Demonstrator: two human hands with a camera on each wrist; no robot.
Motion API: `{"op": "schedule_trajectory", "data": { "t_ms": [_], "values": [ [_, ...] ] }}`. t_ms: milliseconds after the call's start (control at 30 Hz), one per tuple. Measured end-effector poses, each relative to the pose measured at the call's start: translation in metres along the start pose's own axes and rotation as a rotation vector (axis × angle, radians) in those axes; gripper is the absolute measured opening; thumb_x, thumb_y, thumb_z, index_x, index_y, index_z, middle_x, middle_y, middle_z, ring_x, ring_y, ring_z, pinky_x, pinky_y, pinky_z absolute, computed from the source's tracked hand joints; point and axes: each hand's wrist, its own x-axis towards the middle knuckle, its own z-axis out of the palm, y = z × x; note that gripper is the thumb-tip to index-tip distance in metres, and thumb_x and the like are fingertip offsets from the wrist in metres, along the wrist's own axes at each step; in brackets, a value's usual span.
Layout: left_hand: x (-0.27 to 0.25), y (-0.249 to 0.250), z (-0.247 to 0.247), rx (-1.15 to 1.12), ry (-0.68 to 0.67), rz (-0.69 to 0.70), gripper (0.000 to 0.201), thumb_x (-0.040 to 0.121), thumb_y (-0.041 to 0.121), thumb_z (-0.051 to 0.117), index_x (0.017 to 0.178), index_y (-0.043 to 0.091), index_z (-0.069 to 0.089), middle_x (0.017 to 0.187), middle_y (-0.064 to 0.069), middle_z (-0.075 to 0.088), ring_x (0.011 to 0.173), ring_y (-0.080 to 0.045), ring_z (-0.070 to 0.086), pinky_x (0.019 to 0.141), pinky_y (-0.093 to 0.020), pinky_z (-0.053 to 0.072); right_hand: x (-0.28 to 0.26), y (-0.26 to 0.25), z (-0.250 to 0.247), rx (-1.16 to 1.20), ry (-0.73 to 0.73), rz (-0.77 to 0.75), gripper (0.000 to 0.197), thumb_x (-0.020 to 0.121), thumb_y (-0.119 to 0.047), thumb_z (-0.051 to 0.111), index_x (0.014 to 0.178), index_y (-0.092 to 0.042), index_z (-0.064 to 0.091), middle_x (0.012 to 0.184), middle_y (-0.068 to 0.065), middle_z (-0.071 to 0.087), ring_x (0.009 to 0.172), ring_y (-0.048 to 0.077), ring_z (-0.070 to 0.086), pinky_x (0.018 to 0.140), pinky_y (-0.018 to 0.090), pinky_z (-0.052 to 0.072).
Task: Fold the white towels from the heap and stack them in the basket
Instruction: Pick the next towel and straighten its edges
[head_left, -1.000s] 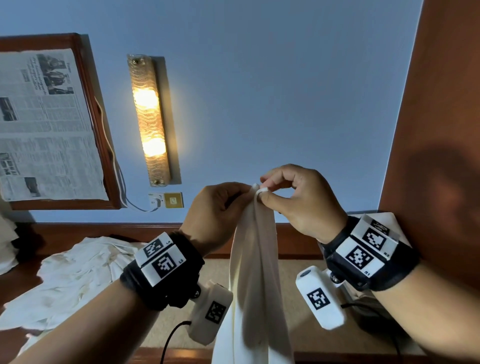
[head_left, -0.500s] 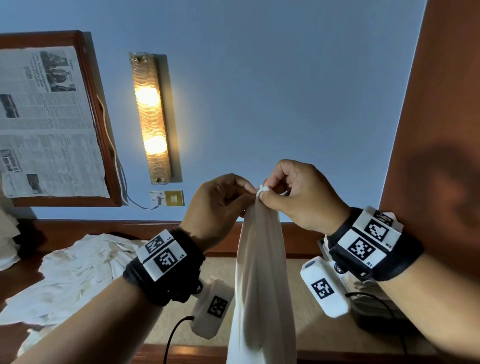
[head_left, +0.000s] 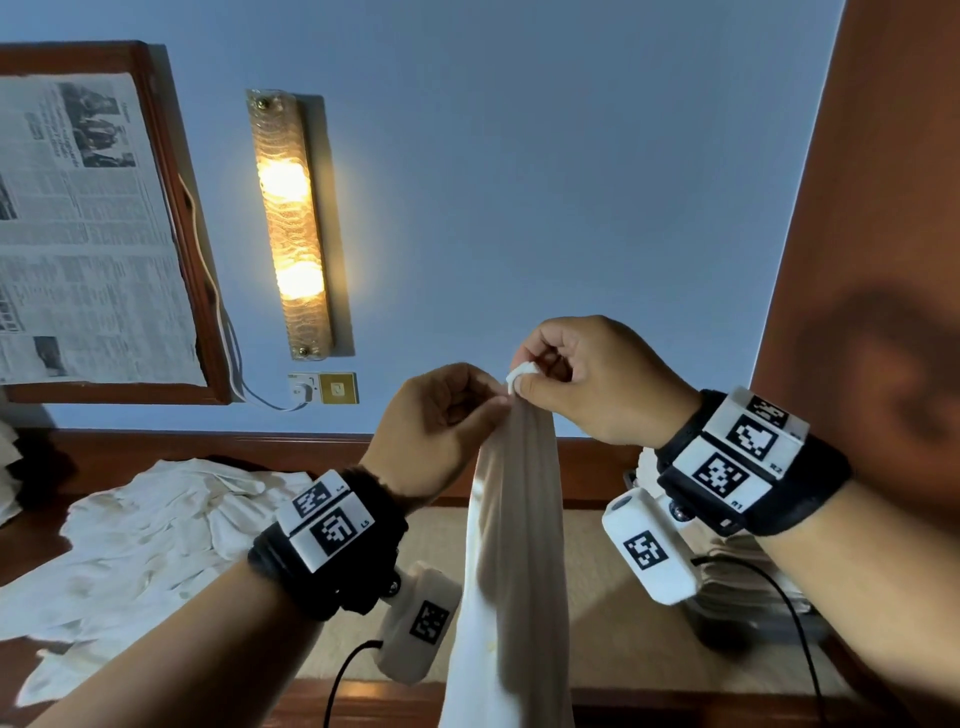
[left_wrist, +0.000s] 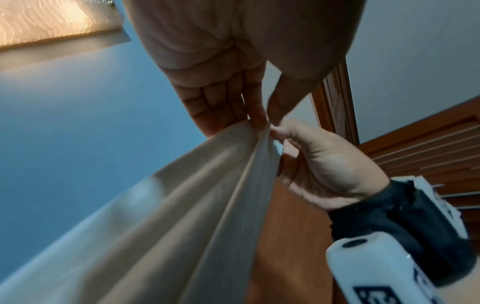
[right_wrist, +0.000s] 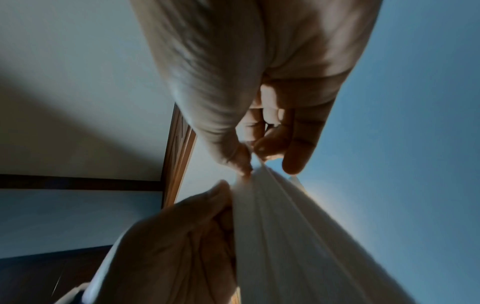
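Observation:
A white towel hangs straight down in long folds, held up in the air at its top. My left hand pinches the top edge from the left, and my right hand pinches a bunched corner right beside it. The wrist views show the same towel with both hands meeting at its top. The heap of crumpled white towels lies on the surface at the left. A dark basket with folded towels stacked in it sits at the right, partly hidden by my right wrist.
A beige mat covers the wooden surface under the towel. A lit wall lamp, a socket and a framed newspaper hang on the blue wall. A brown wooden panel stands at the right.
Both hands stay together at the towel's top. The right hand has drawn a small bunched corner up out of the edge, and the hanging towel has shifted slightly right.

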Motion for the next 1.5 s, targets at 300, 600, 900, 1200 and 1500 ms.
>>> {"op": "schedule_trajectory", "data": {
  "t_ms": [300,600,900,1200,1500],
  "values": [
    [-0.017,-0.051,0.016,0.474,-0.061,-0.121,0.046,0.088,0.031,0.063,0.052,0.011,0.045,0.045,0.01,0.035,0.043,-0.006,0.033,0.045,-0.016,0.026,0.007,0.005,0.013,-0.115,0.031,0.005,0.005,0.083,-0.019,0.07,0.08,-0.018,0.067,0.067,-0.007,0.063,0.061,0.006,0.057,0.061,0.015,0.045],
    [-0.086,-0.167,-0.019,0.723,-0.31,-0.542,0.042,0.078,0.048,0.064,0.047,0.022,0.052,0.039,0.008,0.046,0.037,0.0,0.043,0.042,-0.016,0.029,0.022,0.062,-0.003,-0.26,0.202,0.184,0.006,0.09,-0.02,0.062,0.091,-0.015,0.064,0.079,-0.006,0.061,0.074,0.016,0.056,0.07,0.022,0.04],
    [-0.112,-0.195,-0.035,0.614,-0.36,-0.628,0.019,0.08,0.045,0.071,0.067,0.032,0.067,0.062,0.011,0.058,0.056,-0.001,0.052,0.058,-0.019,0.041,0.007,0.071,0.025,-0.092,0.171,0.216,0.004,0.092,-0.019,0.064,0.095,-0.021,0.062,0.093,-0.006,0.063,0.087,0.014,0.059,0.078,0.024,0.042],
    [-0.054,-0.1,0.011,0.044,-0.004,-0.292,0.03,0.083,0.041,0.073,0.1,0.015,0.072,0.099,0.002,0.075,0.095,-0.01,0.07,0.087,-0.02,0.053,-0.013,0.039,0.075,-0.115,-0.1,0.087,0.007,0.095,-0.021,0.061,0.101,-0.021,0.064,0.098,-0.008,0.064,0.077,-0.002,0.052,0.064,0.013,0.035],
    [-0.067,-0.119,0.018,0.42,-0.236,-0.236,0.015,0.097,0.031,0.059,0.085,0.031,0.067,0.088,0.015,0.069,0.083,0.002,0.061,0.069,-0.01,0.041,-0.026,0.05,0.078,-0.013,-0.134,0.113,0.01,0.098,-0.021,0.058,0.105,-0.02,0.065,0.1,-0.009,0.065,0.092,0.008,0.06,0.079,0.022,0.046]
  ]
}}
